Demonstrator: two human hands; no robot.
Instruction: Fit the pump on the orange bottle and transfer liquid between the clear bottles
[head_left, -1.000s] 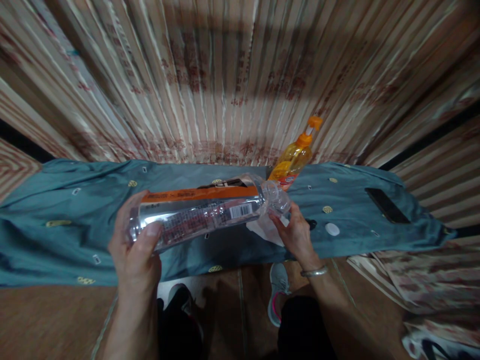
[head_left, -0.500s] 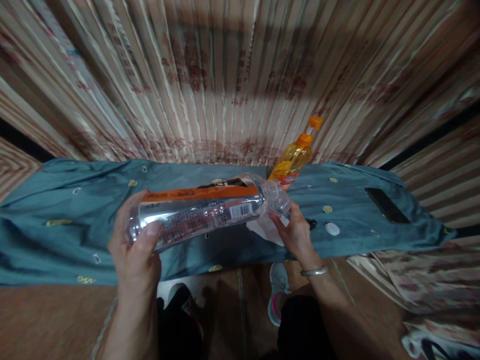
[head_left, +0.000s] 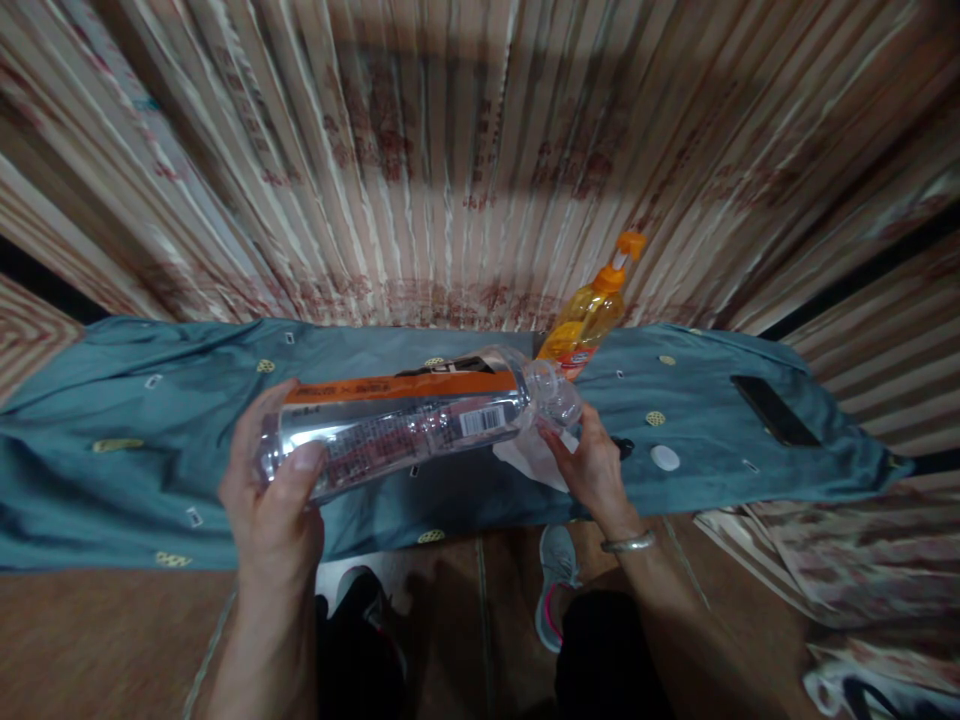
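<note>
A large clear plastic bottle (head_left: 405, 420) with an orange and silver label lies nearly level in the air, its open neck toward the right. My left hand (head_left: 274, 490) is wrapped round its base, thumb on the near side. At the neck, my right hand (head_left: 589, 460) has its fingers closed on the bottle's mouth end, a bracelet on the wrist. Beneath the neck a white tissue-like sheet (head_left: 529, 460) rests on the cloth; the bottle and my right hand partly cover it. Behind the neck stands an orange pump bottle (head_left: 585, 325) of yellow liquid.
A teal patterned cloth (head_left: 165, 430) covers the long narrow table. To the right are a white round cap (head_left: 665, 458), a small black object (head_left: 622, 447) beside my right hand, and a dark phone (head_left: 775, 411). Pleated curtains (head_left: 450, 160) hang behind and at both sides.
</note>
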